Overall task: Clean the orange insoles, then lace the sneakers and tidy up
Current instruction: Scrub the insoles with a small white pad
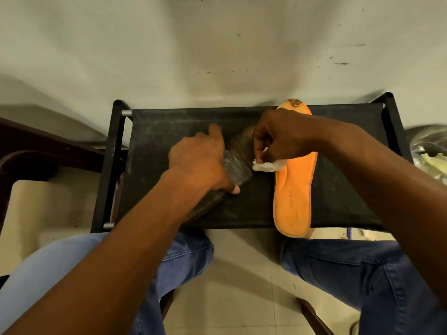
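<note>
An orange insole (294, 197) lies lengthwise on the right part of a black fabric shelf (157, 131), its heel hanging over the near edge. A second insole (238, 166) lies turned over, dark grey underside up, slanting across the shelf's middle. My left hand (199, 158) presses down on it, thumb at its near edge. My right hand (278, 136) pinches a crumpled white tissue (266, 165) between the two insoles, right at the orange insole's left edge. No sneakers or laces are in view.
The shelf has a black metal frame (108, 165) and stands against a pale scuffed wall (217, 44). My knees in blue jeans (338, 267) sit below it on a tiled floor. A dark chair (36, 153) is left; a plastic bag (430, 151) is right.
</note>
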